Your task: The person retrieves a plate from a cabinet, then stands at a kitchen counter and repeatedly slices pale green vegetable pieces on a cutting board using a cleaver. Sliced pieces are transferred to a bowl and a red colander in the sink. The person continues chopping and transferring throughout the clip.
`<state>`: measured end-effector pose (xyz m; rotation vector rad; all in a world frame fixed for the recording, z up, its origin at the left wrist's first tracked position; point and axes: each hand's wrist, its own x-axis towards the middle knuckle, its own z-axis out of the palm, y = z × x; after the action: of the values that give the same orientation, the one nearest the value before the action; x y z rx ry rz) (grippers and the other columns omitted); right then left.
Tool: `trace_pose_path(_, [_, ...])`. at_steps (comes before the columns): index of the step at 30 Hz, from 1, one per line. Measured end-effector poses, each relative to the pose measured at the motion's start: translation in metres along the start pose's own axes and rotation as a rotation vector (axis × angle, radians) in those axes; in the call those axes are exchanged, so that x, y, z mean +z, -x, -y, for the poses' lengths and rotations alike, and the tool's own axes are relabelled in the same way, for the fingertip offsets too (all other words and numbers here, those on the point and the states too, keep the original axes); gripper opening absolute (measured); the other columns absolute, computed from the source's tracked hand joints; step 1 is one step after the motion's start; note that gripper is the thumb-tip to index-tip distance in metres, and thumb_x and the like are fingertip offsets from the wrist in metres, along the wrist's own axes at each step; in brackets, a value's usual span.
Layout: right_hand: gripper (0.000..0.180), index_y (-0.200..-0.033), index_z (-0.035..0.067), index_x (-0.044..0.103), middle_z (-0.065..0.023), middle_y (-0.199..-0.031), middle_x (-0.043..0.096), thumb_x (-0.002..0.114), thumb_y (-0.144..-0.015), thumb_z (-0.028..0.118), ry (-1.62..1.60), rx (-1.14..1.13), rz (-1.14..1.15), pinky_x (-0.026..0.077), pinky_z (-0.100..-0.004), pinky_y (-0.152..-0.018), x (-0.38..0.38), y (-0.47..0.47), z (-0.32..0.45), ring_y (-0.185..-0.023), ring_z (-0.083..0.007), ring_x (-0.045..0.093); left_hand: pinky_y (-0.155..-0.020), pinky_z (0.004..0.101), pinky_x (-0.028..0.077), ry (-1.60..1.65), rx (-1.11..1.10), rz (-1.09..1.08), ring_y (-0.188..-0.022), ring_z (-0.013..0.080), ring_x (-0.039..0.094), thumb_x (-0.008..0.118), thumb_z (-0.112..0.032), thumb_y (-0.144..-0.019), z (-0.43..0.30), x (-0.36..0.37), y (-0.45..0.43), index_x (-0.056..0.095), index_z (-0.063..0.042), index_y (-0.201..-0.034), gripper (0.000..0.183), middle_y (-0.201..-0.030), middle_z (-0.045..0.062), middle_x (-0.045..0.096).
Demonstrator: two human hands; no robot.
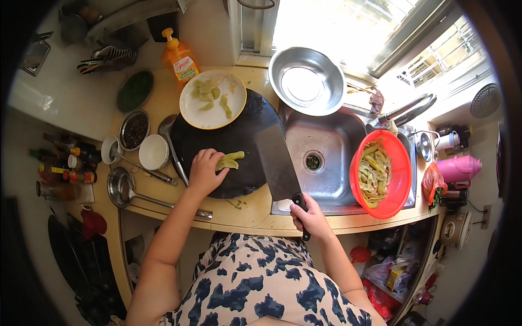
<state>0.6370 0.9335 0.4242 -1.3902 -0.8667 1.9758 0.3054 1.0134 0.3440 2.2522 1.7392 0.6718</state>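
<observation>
Under the fingers of my left hand (206, 171) lie a few flat green bean pods (229, 164), their ends sticking out to the right on the round black cutting board (195, 143). My right hand (312, 218) grips the black handle of a cleaver (278, 161). Its broad blade hangs over the board's right edge and the sink's left side, apart from the pods. A white plate with a yellow rim (191, 106) rests on the far part of the board and holds cut pod pieces (206, 90).
A red colander (401, 189) of bean pods overlaps the right edge of the steel sink (297, 138). One steel basin (277, 77) stands behind the sink. Left of the board are ladles (122, 191), a white bowl (153, 153) and an orange pump bottle (179, 57).
</observation>
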Motion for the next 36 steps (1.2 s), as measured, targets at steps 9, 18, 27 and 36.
trace_pose_path(9, [0.028,-0.119,0.005,0.056,-0.0106,-0.076,0.062,0.066,-0.096,0.017,0.557,-0.190,-0.160,0.048,-0.0329,-0.056,0.035,-0.014,-0.014,-0.061,-0.0215,0.061,-0.081,0.0407,0.051,0.106,-0.124,0.099,-0.096,0.0296,0.062,0.084,-0.025,-0.075,0.004,0.019,-0.001,0.069,-0.007,-0.102,0.036,-0.097,0.007,0.064])
trace_pose_path(18, [0.035,-0.124,0.005,0.055,-0.0243,-0.090,0.068,0.068,-0.094,0.018,0.928,-0.273,-0.123,0.053,-0.0440,-0.074,0.066,-0.020,-0.018,-0.085,-0.0449,0.067,-0.085,0.0420,0.048,0.140,-0.204,-0.046,-0.097,0.0292,0.061,0.082,-0.021,-0.077,-0.002,0.008,0.039,0.071,-0.009,-0.103,0.031,-0.097,0.005,0.063])
trace_pose_path(27, [0.034,-0.124,0.009,0.054,-0.0249,-0.089,0.068,0.067,-0.094,0.018,0.962,-0.363,-0.136,0.053,-0.0485,-0.073,0.059,-0.017,-0.010,-0.085,-0.0455,0.066,-0.076,0.0408,0.049,0.176,-0.229,-0.166,-0.086,0.0282,0.065,0.077,-0.013,-0.080,-0.007,0.039,0.029,0.071,-0.008,-0.087,0.010,-0.086,0.005,0.066])
trace_pose_path(36, [0.033,-0.122,0.007,0.054,-0.0247,-0.089,0.068,0.066,-0.094,0.018,1.048,-0.367,-0.137,0.052,-0.0500,-0.073,0.059,-0.021,-0.010,-0.086,-0.0459,0.066,-0.079,0.0422,0.053,0.173,-0.326,-0.224,-0.091,0.0296,0.065,0.079,-0.018,-0.078,-0.016,0.030,0.020,0.073,-0.009,-0.091,0.017,-0.094,0.006,0.069])
